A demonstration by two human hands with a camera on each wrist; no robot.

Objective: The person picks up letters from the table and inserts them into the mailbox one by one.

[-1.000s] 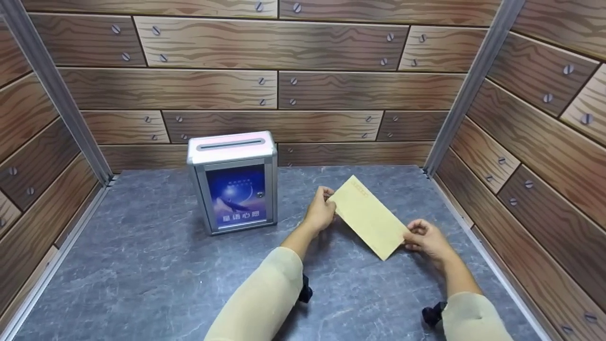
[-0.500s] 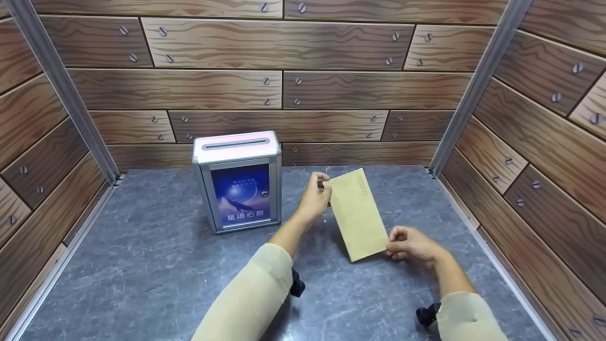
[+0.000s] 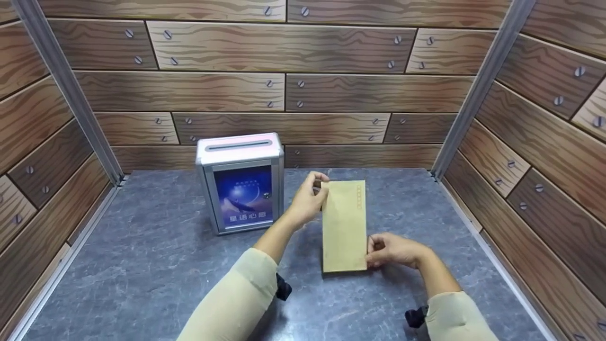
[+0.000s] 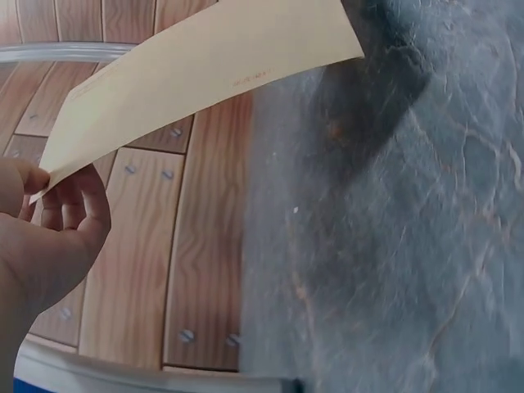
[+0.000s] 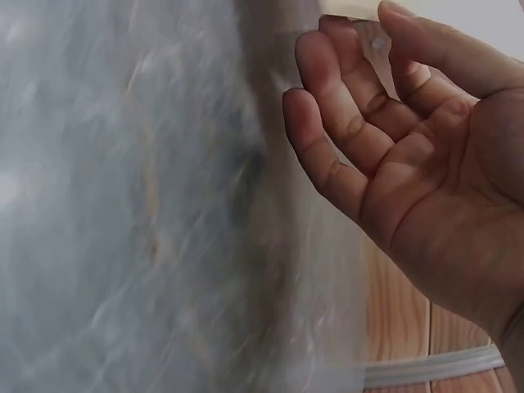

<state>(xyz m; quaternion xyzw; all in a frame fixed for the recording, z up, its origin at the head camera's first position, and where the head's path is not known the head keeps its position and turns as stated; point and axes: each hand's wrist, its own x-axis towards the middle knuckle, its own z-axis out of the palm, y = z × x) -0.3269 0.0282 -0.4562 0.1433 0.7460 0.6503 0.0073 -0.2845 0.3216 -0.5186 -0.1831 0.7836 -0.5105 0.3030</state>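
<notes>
A yellow-brown paper envelope (image 3: 344, 227) is held upright lengthwise between both hands, with a row of small printed red boxes near its upper right edge. My left hand (image 3: 307, 199) pinches its top left corner; the left wrist view shows thumb and fingers on that corner of the envelope (image 4: 188, 78), with a shadow on the table below. My right hand (image 3: 395, 251) pinches the lower right edge. In the right wrist view, only a sliver of the envelope (image 5: 356, 10) shows at the thumb and fingertips of the right hand (image 5: 409, 155). To the left stands a slotted metal box (image 3: 244, 184).
The box has a long slot (image 3: 238, 145) in its white top and a blue picture door with a small lock (image 3: 266, 195). It stands on a grey marbled table (image 3: 151, 274). Wood-print walls (image 3: 331, 52) close in the back and sides, with metal posts at the corners.
Both hands have turned the envelope from a slant to nearly straight up and down. The right hand has come leftward and down, the left hand slightly left. The box stays standing in place.
</notes>
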